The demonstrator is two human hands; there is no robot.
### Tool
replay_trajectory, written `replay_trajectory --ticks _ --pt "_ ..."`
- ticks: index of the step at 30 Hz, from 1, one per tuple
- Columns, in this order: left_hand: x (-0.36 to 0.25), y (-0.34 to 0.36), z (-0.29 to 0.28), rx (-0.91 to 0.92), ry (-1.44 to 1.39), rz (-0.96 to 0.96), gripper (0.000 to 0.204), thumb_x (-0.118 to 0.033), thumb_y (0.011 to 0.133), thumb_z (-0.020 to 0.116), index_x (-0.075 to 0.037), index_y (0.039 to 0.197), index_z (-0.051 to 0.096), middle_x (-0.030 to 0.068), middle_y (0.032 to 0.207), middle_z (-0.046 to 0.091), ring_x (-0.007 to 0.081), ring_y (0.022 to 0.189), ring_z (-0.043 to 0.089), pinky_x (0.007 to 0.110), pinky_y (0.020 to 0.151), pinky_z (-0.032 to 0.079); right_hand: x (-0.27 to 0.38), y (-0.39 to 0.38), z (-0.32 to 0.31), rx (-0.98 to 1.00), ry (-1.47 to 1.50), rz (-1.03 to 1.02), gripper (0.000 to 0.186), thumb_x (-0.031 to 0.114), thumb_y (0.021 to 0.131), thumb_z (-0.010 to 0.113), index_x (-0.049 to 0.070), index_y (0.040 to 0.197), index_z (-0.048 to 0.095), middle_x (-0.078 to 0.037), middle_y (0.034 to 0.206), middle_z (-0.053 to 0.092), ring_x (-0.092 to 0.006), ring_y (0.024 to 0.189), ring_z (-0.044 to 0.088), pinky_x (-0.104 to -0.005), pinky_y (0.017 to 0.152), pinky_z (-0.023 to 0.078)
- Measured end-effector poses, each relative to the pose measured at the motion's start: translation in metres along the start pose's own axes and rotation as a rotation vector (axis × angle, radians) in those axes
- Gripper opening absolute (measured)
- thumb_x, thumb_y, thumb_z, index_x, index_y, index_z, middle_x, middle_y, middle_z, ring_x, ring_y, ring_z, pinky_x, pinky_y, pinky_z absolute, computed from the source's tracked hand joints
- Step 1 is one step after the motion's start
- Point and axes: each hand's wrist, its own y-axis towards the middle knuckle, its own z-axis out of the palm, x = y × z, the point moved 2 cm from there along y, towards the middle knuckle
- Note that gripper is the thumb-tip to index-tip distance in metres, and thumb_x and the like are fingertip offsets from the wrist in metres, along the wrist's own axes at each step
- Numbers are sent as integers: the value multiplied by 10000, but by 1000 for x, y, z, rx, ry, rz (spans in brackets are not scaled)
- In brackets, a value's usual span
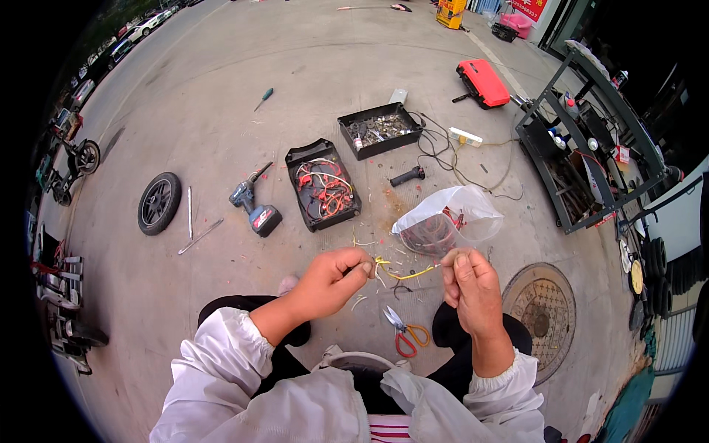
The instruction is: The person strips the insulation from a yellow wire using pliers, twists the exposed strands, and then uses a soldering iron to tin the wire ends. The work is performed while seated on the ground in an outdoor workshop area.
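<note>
A thin yellow wire (417,275) stretches between my hands in front of my knees. My left hand (325,284) is closed, thumb against bent fingers, at the wire's frayed-looking left end. At the other end my right hand (470,284) pinches it between thumb and fingertips. Below the wire, scissors (405,331) with red and orange handles lie spread on the ground. Just beyond my right hand stands a clear plastic bag (476,214) with dark reddish wire inside. A black tray (297,158) farther off holds red and white wires. Wire scraps are scattered beneath my hands.
A second black tray (356,150) holds small metal parts. To the left lie a cordless drill (255,208), a wheel (159,204) and a screwdriver (264,98). A red case (484,83) and a metal tool cart (543,173) stand right, near a manhole cover (543,317).
</note>
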Motion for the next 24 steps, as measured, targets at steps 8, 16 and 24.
replay_trajectory --ticks 8,16,24 --pt "-4 -3 8 137 238 26 137 -126 923 552 -12 937 626 140 822 632 284 760 611 384 692 481 -16 1 42 137 -981 -568 200 99 884 660 67 1073 604 -105 853 580 -212 695 576 -361 606 466" --pt "-1 -15 9 275 432 106 134 -111 898 537 -13 958 606 186 889 620 385 875 592 449 745 469 -36 3 47 318 -869 -155 202 181 909 599 -2 837 555 -162 704 590 -340 637 601 -425 588 460" --pt "-11 -16 4 467 356 -213 411 -397 1002 499 -11 884 577 188 769 581 359 724 564 439 665 435 -36 1 52 401 -783 -62 268 217 915 594 -32 816 592 -175 668 551 -227 583 522 -368 587 445"
